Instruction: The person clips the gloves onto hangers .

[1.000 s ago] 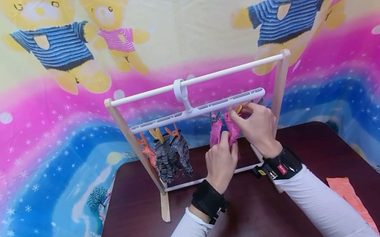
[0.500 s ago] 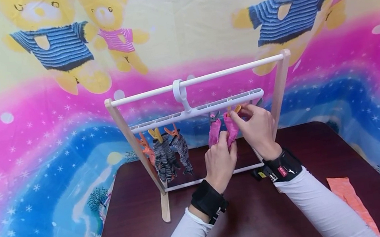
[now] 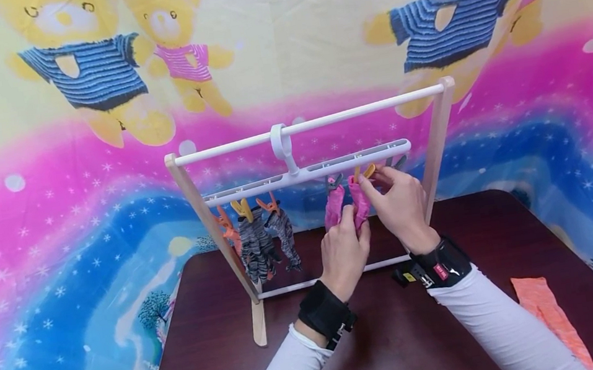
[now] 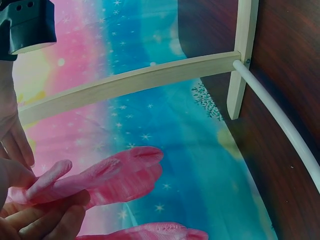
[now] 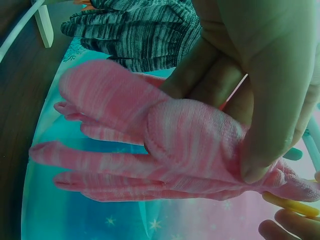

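Note:
A pink knitted glove (image 5: 190,140) hangs by its cuff from the right half of a white clip hanger (image 3: 301,175). My left hand (image 3: 341,257) pinches this glove below the cuff, with the thumb laid on the fabric in the right wrist view. Up at the cuff, my right hand (image 3: 402,199) pinches the yellow clothespin (image 3: 369,170). Just left of it, another pink glove (image 3: 335,205) hangs from a grey clothespin (image 3: 336,182). The glove's fingers (image 4: 145,156) point down toward the table.
Grey-black striped gloves (image 3: 256,243) and an orange glove (image 3: 231,237) hang at the hanger's left. The hanger hooks over a rack's white top rail (image 3: 365,111) between wooden posts (image 3: 438,147). An orange glove-like cloth (image 3: 549,308) lies on the dark table (image 3: 407,345) at right.
Both hands keep nearly the same places. The hanger's right end and the pinched glove have shifted very slightly left, and my right hand sits a touch lower.

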`<state>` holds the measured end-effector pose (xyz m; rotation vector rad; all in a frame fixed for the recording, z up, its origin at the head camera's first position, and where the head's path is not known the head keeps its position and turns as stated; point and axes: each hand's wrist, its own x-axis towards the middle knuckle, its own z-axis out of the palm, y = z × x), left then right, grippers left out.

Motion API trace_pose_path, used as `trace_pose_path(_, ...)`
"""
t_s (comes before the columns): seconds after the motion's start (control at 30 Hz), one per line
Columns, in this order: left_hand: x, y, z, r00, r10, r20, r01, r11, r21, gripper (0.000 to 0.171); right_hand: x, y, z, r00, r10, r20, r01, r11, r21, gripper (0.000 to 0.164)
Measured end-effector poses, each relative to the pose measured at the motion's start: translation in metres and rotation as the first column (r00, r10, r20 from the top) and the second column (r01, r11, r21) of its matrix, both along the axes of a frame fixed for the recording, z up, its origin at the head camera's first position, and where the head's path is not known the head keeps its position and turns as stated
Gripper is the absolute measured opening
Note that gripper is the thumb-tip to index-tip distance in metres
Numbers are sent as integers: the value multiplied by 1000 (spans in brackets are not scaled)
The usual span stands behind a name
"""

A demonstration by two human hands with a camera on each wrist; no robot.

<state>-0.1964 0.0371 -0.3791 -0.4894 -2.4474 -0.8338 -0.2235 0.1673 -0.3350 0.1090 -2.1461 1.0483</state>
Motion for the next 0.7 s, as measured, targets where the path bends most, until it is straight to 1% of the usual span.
trace_pose_path(0.27, -1, -1, -2, 1000, -16, -6, 16, 1000, 5, 23, 0, 1, -2, 1000, 15, -3, -15, 1000, 9, 39)
trace_pose_path(0.57, -2, -1, -5, 1000, 13, -9, -13, 1000, -22, 24, 1, 2, -4, 999, 39, 10, -39, 999, 2, 39)
trace_pose_path(0.7, -2, -1, -5, 1000, 16, -16, -16, 1000, -21, 25, 2, 2, -5, 998, 56, 10, -56, 998, -7, 39)
